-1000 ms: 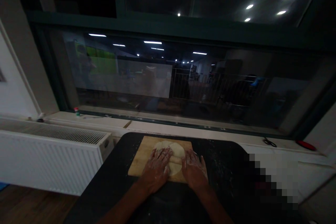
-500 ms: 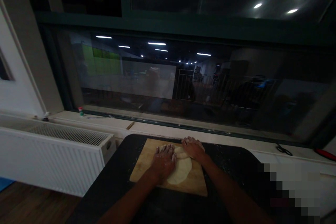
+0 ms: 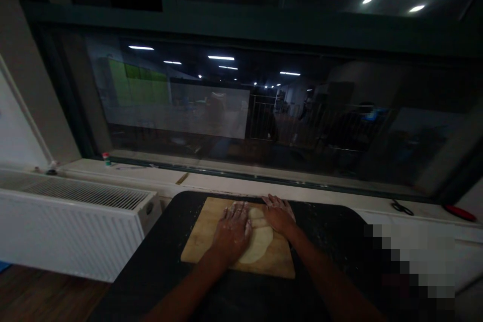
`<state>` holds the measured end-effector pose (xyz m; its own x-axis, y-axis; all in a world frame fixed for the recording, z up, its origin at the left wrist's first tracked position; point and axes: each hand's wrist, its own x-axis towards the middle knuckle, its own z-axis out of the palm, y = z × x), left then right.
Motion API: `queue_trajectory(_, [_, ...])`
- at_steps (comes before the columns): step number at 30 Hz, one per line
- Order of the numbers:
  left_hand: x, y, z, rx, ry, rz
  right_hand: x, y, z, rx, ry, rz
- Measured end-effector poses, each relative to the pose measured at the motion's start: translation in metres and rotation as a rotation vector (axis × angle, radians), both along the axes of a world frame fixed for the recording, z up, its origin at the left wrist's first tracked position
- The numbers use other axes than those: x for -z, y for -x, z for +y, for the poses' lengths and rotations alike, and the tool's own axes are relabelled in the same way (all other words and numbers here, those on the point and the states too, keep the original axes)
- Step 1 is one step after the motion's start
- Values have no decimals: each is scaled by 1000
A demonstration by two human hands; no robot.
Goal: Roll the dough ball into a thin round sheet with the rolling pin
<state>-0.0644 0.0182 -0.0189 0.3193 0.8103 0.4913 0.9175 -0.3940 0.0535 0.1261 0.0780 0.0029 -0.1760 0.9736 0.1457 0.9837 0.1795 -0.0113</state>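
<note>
A flattened, pale sheet of dough (image 3: pixel 260 247) lies on a wooden board (image 3: pixel 199 234). My left hand (image 3: pixel 233 224) rests flat over the dough's left part, floury fingers stretched toward the window. My right hand (image 3: pixel 278 213) is at the dough's upper right, over the board's far edge, its floury fingers extended and spread. Between the hands runs a pale, bar-like band (image 3: pixel 258 222), perhaps a rolling pin or a fold of dough; the dim light does not show which. My palms hide its ends and part of the dough.
The board sits on a black table (image 3: pixel 332 251) dusted with flour. A white radiator (image 3: pixel 75 231) stands to the left. Along the window sill (image 3: pixel 222 182) are a small red-and-green container (image 3: pixel 106 159), black scissors (image 3: pixel 402 207) and a red object (image 3: pixel 458 213).
My left hand has slid slightly forward over the dough, and its fingers look closer together. My right hand has barely moved on the board. The whole view has shifted a little.
</note>
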Motion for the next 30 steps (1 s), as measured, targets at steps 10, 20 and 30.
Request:
queue_trajectory(10, [28, 14, -53, 174, -421, 198, 45, -19, -97, -32, -313, 88])
queue_trajectory(20, [30, 8, -6, 96, -257, 126, 3, -7, -4, -194, 8, 107])
queue_trajectory(30, [8, 12, 31, -141, 61, 67, -5, 25, 78, -253, 160, 102])
